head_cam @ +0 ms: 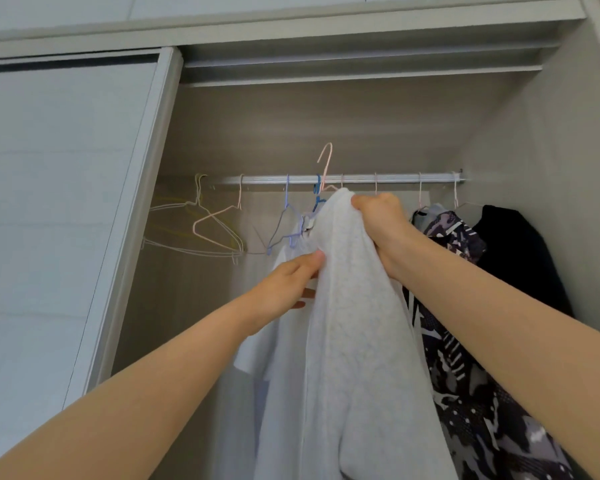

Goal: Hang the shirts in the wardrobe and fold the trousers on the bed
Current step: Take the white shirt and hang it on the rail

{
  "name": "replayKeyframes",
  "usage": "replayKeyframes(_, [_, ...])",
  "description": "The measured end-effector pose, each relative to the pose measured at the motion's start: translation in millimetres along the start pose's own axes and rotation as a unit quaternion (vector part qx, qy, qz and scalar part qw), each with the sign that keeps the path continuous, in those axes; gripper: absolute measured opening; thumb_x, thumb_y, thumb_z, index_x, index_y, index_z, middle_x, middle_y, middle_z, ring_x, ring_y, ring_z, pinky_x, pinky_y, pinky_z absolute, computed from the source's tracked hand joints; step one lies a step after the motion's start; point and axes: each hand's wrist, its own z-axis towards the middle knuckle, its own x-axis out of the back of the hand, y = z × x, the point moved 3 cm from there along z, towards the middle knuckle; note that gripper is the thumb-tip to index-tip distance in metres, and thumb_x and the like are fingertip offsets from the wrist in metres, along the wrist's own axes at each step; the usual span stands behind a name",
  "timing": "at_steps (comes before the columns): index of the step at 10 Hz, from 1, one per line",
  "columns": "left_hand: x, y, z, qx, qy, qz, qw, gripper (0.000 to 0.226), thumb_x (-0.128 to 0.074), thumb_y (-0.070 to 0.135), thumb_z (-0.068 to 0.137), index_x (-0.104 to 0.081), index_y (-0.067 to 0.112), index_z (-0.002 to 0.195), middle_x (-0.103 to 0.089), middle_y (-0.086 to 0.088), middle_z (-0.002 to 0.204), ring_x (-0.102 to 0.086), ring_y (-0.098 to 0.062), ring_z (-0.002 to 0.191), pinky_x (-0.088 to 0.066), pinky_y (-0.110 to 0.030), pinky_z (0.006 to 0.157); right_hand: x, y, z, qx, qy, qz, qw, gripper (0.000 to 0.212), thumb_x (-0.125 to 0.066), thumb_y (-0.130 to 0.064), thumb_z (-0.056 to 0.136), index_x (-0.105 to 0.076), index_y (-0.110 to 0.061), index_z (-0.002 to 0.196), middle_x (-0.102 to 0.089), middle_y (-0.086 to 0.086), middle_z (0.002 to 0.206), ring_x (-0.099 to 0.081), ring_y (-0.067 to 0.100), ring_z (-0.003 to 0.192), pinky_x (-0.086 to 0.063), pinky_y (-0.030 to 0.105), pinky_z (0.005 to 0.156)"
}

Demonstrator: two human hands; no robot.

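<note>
A white fleecy shirt (354, 323) hangs from a pink wire hanger (326, 164) whose hook rises above the wardrobe rail (361, 178), not over it. My right hand (381, 220) grips the shirt at its top, by the hanger's neck. My left hand (288, 282) pinches the shirt's left edge lower down. Behind it on the rail hang another white shirt (284, 341), a black-and-white patterned shirt (465, 358) and a black garment (520, 258).
Several bare wire hangers (208, 226) hang at the rail's left end. The sliding door (59, 209) covers the wardrobe's left side. A shelf (361, 69) runs above the rail. The wardrobe's right wall (551, 161) stands close to the black garment.
</note>
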Motion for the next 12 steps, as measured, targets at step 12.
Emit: replayKeyframes(12, [62.7,-93.8,67.2,-0.035,0.211,0.238,0.948,0.024,-0.042,0.003,0.091,-0.059,0.010,0.107,-0.067,-0.005,0.111,-0.060,-0.030,0.108,-0.047,-0.034,0.085,-159.1,78.5,161.5,0.172,0.074,-0.564,0.804,0.031,-0.041,-0.014,0.099,-0.050,0.002,0.123,-0.052,0.016,0.125,-0.052,0.027,0.113,-0.038,0.033,0.098])
